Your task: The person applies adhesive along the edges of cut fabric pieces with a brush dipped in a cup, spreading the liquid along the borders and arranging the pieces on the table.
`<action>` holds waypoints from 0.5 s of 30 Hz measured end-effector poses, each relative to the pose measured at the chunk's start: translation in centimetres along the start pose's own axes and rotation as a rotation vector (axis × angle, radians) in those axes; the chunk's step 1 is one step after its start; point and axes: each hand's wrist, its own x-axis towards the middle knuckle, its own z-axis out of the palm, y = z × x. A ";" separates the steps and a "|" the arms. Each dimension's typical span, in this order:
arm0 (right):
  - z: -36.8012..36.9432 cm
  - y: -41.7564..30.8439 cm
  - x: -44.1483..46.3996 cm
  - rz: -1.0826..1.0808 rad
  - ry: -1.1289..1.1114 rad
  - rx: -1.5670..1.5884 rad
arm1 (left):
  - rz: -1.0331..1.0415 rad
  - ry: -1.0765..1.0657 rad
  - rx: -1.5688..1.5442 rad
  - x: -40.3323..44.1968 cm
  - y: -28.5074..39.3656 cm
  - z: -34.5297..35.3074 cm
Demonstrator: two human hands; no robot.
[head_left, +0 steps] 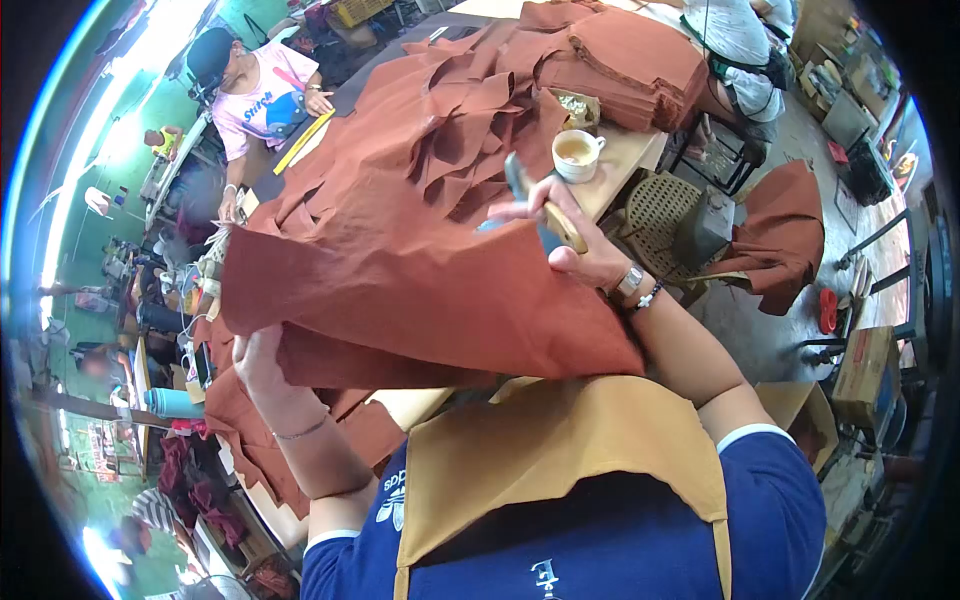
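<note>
A large reddish-brown cloth piece [420, 290] is stretched in front of my apron, its near edge raised. At its lower left corner, my left hand [262, 365] is closed on the cloth, with most of the fingers hidden behind it. My right hand [590, 245] is at the cloth's upper right edge, wrapped round a tool with a tan handle [565, 228] and a bluish-grey end [516, 178]. The tool's exact kind is unclear. The right thumb lies against the cloth. Beyond it is a heap of loose reddish-brown cloth pieces [470, 130].
A stack of folded cloth [640, 60] lies at the table's far end. A white cup of yellowish liquid [578, 156] stands close beyond my right hand. A co-worker [270, 95] is at the left side, near a yellow strip [304, 142]. A woven chair [660, 215] stands to the right.
</note>
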 end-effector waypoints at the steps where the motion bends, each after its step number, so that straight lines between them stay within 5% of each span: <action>1: 0.0 0.1 -0.6 0.046 -0.053 0.077 | 0.010 0.048 -0.001 0.0 0.4 0.0; 4: 0.2 -0.3 -3.0 0.264 -0.125 0.107 | 0.014 0.388 0.283 -0.6 2.3 3.2; 6: 0.3 -3.3 -5.2 0.301 -0.097 0.284 | 0.236 0.243 0.782 -2.4 3.0 -0.7; 8: -0.1 -6.2 -6.7 0.391 0.009 0.319 | 0.245 0.134 0.883 -4.4 4.3 -1.6; 10: -1.2 -6.9 -7.5 0.276 0.215 0.109 | 0.044 0.087 0.580 -5.3 6.3 0.6; 13: -4.7 -6.6 -6.7 0.172 0.369 -0.392 | -0.198 -0.163 1.086 -2.7 4.1 -0.2; 15: -7.4 -4.5 -4.6 0.054 0.393 -0.804 | -0.233 -0.117 1.071 0.7 -3.2 0.5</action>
